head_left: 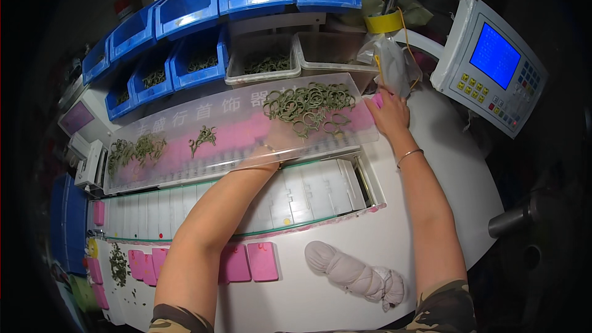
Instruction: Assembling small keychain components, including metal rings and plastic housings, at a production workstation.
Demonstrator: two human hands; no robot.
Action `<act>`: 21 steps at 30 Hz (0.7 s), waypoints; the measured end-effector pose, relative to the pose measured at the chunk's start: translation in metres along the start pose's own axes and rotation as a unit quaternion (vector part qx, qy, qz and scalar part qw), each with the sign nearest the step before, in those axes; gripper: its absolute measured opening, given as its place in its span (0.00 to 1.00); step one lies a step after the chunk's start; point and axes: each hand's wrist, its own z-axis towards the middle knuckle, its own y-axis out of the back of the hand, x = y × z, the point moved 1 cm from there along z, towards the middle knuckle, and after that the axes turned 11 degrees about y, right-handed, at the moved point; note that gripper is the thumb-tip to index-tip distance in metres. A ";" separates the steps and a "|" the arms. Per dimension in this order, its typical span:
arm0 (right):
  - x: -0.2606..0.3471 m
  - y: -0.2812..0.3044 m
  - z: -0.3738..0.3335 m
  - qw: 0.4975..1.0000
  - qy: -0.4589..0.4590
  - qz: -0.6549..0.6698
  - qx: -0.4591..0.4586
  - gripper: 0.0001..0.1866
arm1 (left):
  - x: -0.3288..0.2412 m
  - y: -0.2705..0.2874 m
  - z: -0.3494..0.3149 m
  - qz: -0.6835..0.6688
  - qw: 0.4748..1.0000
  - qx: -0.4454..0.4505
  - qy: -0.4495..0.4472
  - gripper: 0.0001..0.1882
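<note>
Head view: loose green rings [302,100] lie on the clear cover [362,128] — a bump from the left hand [282,138] beneath or right hand [391,112] beside could spill them — and I cannot tell either hand's finger grip.

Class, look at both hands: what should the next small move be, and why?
Probably ease the left hand back toward the person, keeping it low: it shows hazily beneath the translucent panel, and green ring-like pieces lie heaped on top, so an upward knock might scatter them. The right hand is by the panel's right end.
</note>
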 end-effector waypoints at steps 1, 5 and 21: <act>0.002 0.000 0.004 0.998 -0.030 -0.046 0.037 0.37 | -0.002 -0.002 -0.001 0.009 1.000 0.002 -0.017 0.25; 0.002 0.003 0.018 0.992 -0.057 -0.047 0.101 0.40 | -0.005 -0.001 0.001 -0.351 0.928 0.082 0.096 0.27; -0.034 0.074 -0.064 0.983 -0.106 -0.039 0.145 0.43 | 0.049 -0.109 -0.012 0.755 0.632 -0.174 0.004 0.32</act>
